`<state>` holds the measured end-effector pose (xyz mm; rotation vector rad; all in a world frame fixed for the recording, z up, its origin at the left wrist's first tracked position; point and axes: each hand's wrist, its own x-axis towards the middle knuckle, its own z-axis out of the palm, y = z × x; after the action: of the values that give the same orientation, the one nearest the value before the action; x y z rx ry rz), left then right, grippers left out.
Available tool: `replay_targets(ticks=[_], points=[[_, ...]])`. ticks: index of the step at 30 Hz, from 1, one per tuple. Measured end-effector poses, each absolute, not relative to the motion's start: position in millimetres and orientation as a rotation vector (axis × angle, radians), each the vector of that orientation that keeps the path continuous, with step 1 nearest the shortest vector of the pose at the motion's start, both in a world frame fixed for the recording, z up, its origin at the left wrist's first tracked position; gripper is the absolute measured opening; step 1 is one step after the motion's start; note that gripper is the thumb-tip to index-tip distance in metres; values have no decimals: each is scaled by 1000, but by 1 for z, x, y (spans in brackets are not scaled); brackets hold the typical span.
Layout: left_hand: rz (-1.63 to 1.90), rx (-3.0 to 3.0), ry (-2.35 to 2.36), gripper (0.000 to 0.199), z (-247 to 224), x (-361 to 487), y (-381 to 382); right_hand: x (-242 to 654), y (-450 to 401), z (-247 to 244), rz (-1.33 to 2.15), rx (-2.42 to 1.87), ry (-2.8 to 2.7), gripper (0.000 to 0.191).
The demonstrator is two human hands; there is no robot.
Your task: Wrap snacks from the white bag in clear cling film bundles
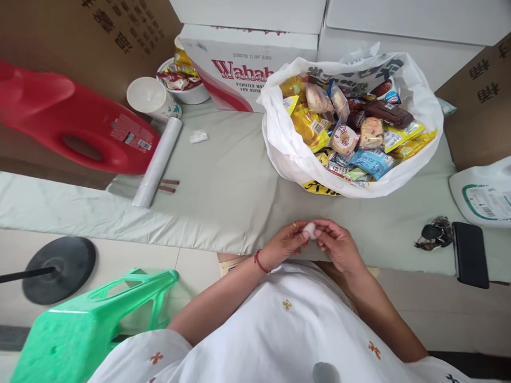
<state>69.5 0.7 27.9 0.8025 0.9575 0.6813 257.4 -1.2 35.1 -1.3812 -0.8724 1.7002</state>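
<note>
At the table's front edge, close to my body, my two hands meet. Between their fingertips is a small white wad point(310, 230); I cannot make out whether it is tissue or plastic. My left hand point(282, 243), with a red string at the wrist, pinches it from one side. The fingers of my right hand point(337, 244) are closed on its other side. Just beyond my hands stands a white plastic bag point(279, 143), open at the top and full of wrapped snacks point(345, 139).
A paper cup point(148, 98), a white roll point(157, 162), a red jug point(80, 125) and a crumpled white scrap point(198, 136) are at left. Keys point(434, 233) and a black phone point(470, 254) lie right. Boxes point(243, 66) line the back; a green stool point(80, 324) stands below left.
</note>
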Motion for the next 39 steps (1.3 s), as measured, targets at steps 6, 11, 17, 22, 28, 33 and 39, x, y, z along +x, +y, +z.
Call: replay_targets(ticks=[6,11,17,22,28,33,39], points=[[726,763,1029,59,22,72,7,263,2,41,1632,-1422,-998,35],[669,805,989,56,30,59,5,279,14,48,1831,-1358,-704,36],[556,577,929,48,41,56,3,281,13,48,1711,-1228,-753,55],[479,520,869,43,43,59,1,270,1,45,1656,-1265,-1338,74],[550,478,954,39,37,47,2,266,10,50,1602,-1464,-995,37],[704,457,1036,37,40,21,8,276,16,57,1650,-1468,-595,45],[853,422,1007,83,54,51,-3,265,0,56,1393,-1603,-898,39]])
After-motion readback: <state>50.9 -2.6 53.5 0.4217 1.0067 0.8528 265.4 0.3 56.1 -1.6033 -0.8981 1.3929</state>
